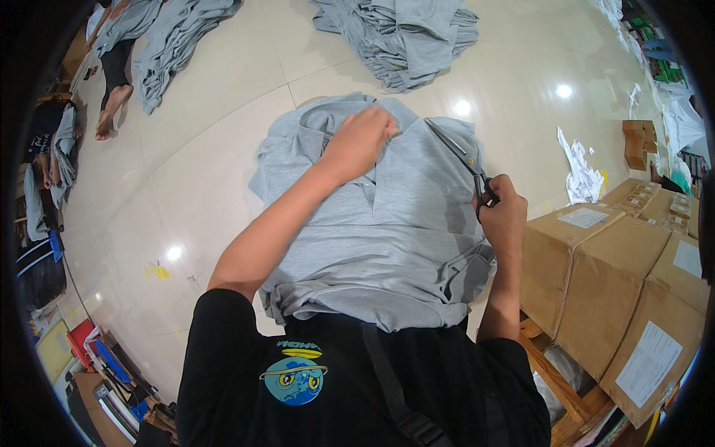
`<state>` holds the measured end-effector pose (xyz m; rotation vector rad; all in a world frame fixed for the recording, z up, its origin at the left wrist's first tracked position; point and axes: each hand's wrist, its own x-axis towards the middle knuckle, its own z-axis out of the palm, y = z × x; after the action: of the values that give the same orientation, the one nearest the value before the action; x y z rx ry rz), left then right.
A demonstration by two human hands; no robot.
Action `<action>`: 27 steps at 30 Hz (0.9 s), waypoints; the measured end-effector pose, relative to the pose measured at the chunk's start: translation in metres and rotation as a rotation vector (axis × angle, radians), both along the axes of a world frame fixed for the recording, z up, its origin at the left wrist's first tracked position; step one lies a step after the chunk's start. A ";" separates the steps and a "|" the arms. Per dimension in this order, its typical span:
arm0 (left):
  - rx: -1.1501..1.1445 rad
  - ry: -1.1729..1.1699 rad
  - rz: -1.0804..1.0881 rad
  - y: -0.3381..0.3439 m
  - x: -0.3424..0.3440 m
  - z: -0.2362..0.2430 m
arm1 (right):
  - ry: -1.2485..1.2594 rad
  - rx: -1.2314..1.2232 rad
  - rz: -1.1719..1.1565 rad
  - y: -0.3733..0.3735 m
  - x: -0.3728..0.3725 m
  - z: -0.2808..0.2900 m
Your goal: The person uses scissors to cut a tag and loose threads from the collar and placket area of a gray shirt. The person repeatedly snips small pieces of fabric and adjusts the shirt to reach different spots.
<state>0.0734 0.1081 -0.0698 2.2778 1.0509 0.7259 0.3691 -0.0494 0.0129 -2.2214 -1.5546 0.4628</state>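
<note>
A grey knit shirt (424, 194) with a collar and placket lies spread over my lap, on more bunched grey fabric. My left hand (357, 141) rests at the collar, fingers curled and pinched on the cloth; what lies under the fingertips is partly hidden. My right hand (500, 212) grips black-handled scissors (465, 160) by their loops at the shirt's right side. The blades point up and left over the cloth, toward the top of the placket.
Piles of grey garments (395, 37) lie beyond on the tiled floor. A person's leg (115, 82) and another person (45, 141) are at left. Cardboard boxes (611, 283) stand close on my right, with white scraps (577, 167) beyond. Assorted boards (89, 357) lean at lower left.
</note>
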 end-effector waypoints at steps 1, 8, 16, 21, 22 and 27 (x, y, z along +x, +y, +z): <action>-0.049 -0.144 0.070 -0.003 -0.006 0.009 | 0.010 0.026 0.000 -0.001 0.003 0.001; -0.005 -0.468 1.055 -0.028 -0.236 0.037 | 0.397 0.248 -0.158 -0.012 0.025 -0.018; -0.277 -0.058 0.804 -0.095 -0.204 0.042 | 0.292 0.258 0.097 0.071 -0.022 -0.029; -0.012 0.108 0.094 -0.094 -0.068 0.067 | 0.194 0.154 0.155 0.115 -0.039 -0.059; 0.026 0.162 0.077 -0.095 -0.055 0.063 | 0.210 0.152 0.168 0.118 -0.040 -0.065; -0.101 0.197 -0.067 -0.081 -0.046 0.046 | 0.252 0.286 0.073 0.105 -0.039 -0.067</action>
<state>0.0271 0.0273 -0.0237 2.3199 1.0674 0.4182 0.3304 0.0554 -0.0543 -1.8215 -1.4697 0.4865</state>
